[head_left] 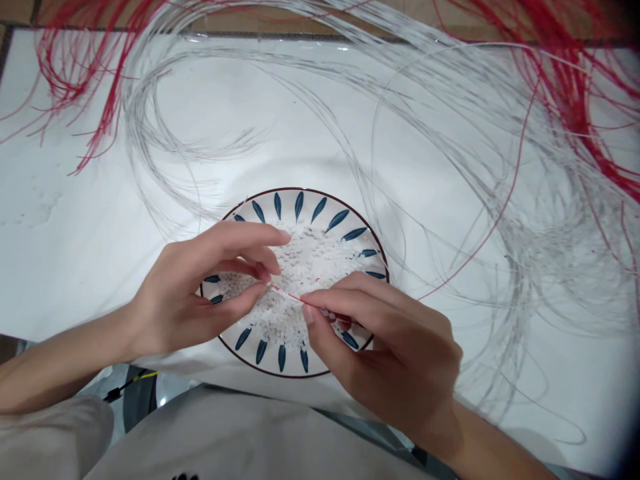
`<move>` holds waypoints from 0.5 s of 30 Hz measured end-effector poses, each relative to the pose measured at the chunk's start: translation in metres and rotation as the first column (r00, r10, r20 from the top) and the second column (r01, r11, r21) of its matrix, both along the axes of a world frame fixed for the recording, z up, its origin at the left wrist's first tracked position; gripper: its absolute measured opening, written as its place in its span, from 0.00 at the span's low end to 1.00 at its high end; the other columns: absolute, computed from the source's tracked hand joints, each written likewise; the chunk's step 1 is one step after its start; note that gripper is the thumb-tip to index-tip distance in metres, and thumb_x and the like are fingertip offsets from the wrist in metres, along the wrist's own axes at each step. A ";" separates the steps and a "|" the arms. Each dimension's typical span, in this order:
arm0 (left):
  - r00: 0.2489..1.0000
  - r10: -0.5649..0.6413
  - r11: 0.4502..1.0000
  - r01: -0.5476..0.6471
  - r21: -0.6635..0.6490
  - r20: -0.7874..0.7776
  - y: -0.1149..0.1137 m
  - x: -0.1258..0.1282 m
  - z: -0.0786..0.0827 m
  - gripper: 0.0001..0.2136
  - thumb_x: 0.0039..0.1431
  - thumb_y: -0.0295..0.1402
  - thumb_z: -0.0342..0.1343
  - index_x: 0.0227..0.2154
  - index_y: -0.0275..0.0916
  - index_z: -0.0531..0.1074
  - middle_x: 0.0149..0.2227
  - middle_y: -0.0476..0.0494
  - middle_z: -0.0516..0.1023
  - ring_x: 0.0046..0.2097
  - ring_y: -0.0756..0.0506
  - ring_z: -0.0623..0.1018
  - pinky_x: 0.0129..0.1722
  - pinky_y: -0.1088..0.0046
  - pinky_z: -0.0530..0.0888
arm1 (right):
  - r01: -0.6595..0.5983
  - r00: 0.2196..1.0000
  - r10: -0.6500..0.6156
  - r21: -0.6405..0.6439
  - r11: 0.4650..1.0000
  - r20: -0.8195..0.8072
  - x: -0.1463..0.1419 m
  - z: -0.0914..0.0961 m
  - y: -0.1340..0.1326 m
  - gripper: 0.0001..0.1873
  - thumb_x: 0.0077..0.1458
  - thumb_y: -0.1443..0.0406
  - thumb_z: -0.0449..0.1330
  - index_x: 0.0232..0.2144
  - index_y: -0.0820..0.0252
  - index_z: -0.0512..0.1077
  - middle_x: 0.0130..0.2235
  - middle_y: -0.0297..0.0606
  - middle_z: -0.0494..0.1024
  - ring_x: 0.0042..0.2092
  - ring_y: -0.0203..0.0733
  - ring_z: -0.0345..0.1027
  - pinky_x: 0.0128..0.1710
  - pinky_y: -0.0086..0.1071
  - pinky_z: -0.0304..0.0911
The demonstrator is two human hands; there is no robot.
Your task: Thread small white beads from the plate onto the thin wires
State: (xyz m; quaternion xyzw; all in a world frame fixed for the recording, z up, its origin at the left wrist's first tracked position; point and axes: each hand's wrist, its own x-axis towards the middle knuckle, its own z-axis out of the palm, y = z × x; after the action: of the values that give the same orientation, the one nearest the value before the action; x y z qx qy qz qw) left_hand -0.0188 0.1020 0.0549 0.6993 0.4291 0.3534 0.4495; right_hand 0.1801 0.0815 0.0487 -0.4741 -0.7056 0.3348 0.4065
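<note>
Over a plate (pixel 288 202) with dark blue leaf marks and a brown rim, both hands hold a thin red cord (pixel 293 296) stretched short between them. My left hand (pixel 185 293) pinches its left end between thumb and a finger, the index finger raised above. My right hand (pixel 400 340) grips the cord between thumb and index finger, with a few small pale beads partly visible under its curled fingers. Tiny white bits appear to sit on the cord near the left fingertips. Many small white bead-like pieces (pixel 325 257) cover the plate's middle.
Bundles of clear or white strands (pixel 145 113) arc across the white table surface (pixel 65 267), tangling at the right. Red strands lie in bunches at the upper left (pixel 107 110) and upper right (pixel 575 87). Brown cardboard (pixel 240 21) borders the far edge.
</note>
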 end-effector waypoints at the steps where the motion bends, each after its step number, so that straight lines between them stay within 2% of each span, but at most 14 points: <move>1: 0.999 0.017 0.999 -0.016 -0.033 0.029 0.000 0.000 0.001 0.26 0.49 0.17 0.57 0.51 0.45 0.68 0.39 0.48 0.75 0.39 0.49 0.78 0.38 0.73 0.81 | 0.001 1.000 -0.001 0.003 1.000 -0.005 0.000 0.000 0.000 0.07 0.51 0.74 0.60 0.30 0.59 0.74 0.24 0.32 0.73 0.24 0.31 0.65 0.22 0.25 0.62; 6: 0.993 0.064 0.988 -0.050 -0.144 0.096 0.000 -0.001 0.005 0.24 0.49 0.18 0.59 0.50 0.43 0.68 0.35 0.46 0.77 0.37 0.48 0.78 0.34 0.75 0.81 | -0.008 1.000 0.009 -0.023 1.000 0.009 0.001 0.002 0.000 0.07 0.52 0.73 0.59 0.31 0.57 0.74 0.24 0.32 0.74 0.24 0.31 0.65 0.22 0.25 0.63; 15: 0.995 0.054 0.986 -0.040 -0.159 0.083 0.000 -0.001 0.005 0.23 0.50 0.20 0.59 0.49 0.44 0.68 0.35 0.46 0.76 0.37 0.46 0.78 0.34 0.72 0.81 | -0.013 1.000 0.013 0.000 1.000 -0.022 0.001 0.003 0.000 0.08 0.50 0.74 0.60 0.31 0.58 0.73 0.25 0.32 0.74 0.24 0.32 0.66 0.22 0.25 0.63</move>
State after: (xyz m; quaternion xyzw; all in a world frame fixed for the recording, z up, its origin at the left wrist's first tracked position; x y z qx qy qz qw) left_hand -0.0203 0.1019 0.0601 0.6353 0.4522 0.3590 0.5128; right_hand 0.1811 0.0820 0.0515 -0.4659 -0.7041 0.3427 0.4119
